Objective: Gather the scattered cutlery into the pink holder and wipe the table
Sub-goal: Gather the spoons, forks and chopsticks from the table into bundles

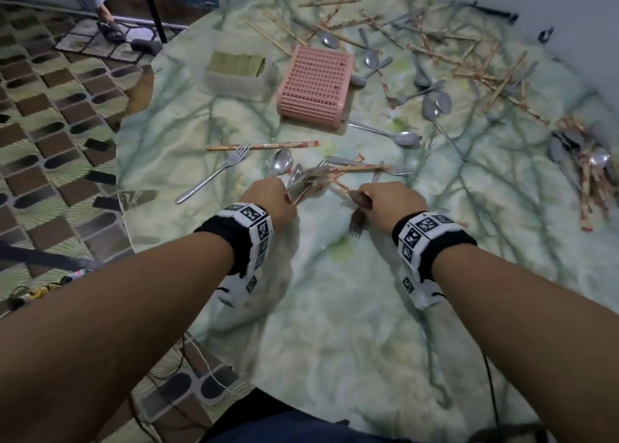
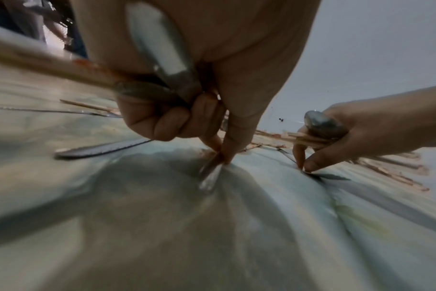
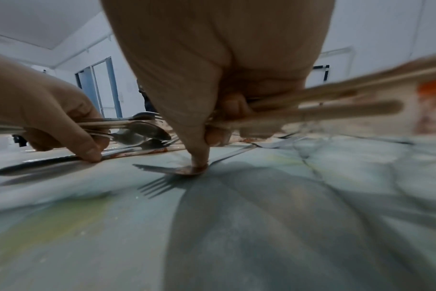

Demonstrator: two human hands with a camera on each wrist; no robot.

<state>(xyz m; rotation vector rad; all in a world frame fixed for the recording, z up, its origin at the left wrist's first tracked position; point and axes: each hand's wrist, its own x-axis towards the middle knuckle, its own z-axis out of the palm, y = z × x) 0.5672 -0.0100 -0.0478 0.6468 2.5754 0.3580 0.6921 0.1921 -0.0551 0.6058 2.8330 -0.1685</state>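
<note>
The pink holder (image 1: 315,87) lies on its side at the table's far middle. My left hand (image 1: 278,194) grips a bundle of spoons and forks (image 1: 301,179), and its thumb and forefinger pinch a knife handle (image 2: 209,177) lying on the table. My right hand (image 1: 375,201) grips stained chopsticks (image 3: 324,102) with metal handles, and its fingertip (image 3: 199,161) presses on a fork (image 3: 177,170) that lies flat. The two hands are close together near the table's middle. More cutlery lies just beyond them.
A clear box with a folded green cloth (image 1: 236,70) stands left of the holder. Chopsticks and spoons (image 1: 452,60) are strewn across the far right, with a pile (image 1: 582,167) at the right edge. A fork (image 1: 214,174) and a chopstick pair (image 1: 261,146) lie at left near the table edge.
</note>
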